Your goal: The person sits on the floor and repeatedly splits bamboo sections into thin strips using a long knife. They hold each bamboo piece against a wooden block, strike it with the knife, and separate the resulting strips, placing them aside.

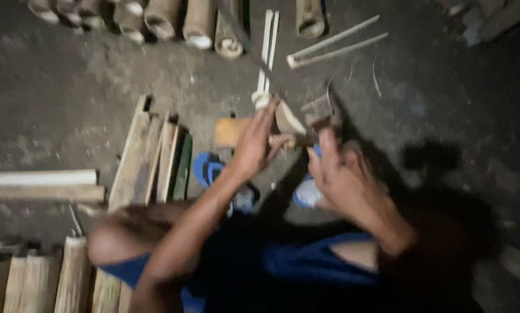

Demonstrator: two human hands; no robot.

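While both hands work over the dirt floor [68, 87], a bamboo strip stands between them.
Left hand [254, 145] clamps the pale strip [267, 52], long axis running far from it; right hand [338, 174], just right, curls on a blurred piece, grip unclear. Split slats [150, 156] lie left.

My left hand [254, 145] reaches out to a curved bamboo piece [287, 120], fingers [267, 116] touching it. My right hand [342, 174] is just beside it, grip blurred. Split bamboo slats [155, 156] lie on the floor [68, 98] to my left.
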